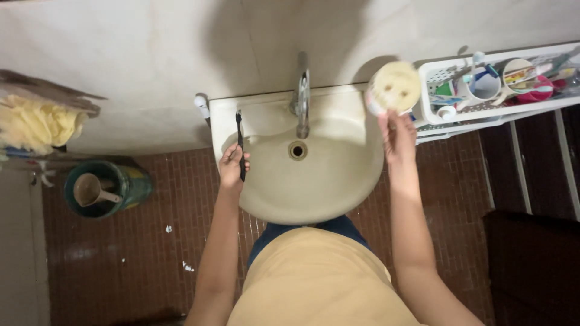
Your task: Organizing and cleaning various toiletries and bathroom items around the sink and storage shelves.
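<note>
Fingers first: the left hand [232,164] has its fingers curled round the handle of a dark toothbrush [240,143], pinching it near the lower end, the brush running straight up along the left rim of the sink [338,199] with its head near the back ledge. Over on the other side, the right hand [397,136] is lifted, fingertips closed on the bottom edge of a round pale-yellow cup [394,88] with a white wall, its underside tipped toward us, held just above the sink's right back corner. Between the two hands sits the drain [298,150], and above it the chrome tap [301,96]. To the right, touching distance from the cup, a white plastic rack [430,90] holds mugs and tubes. Down left on the brown tiled floor stands a green bucket [136,187] with a scoop [90,190] inside
</note>
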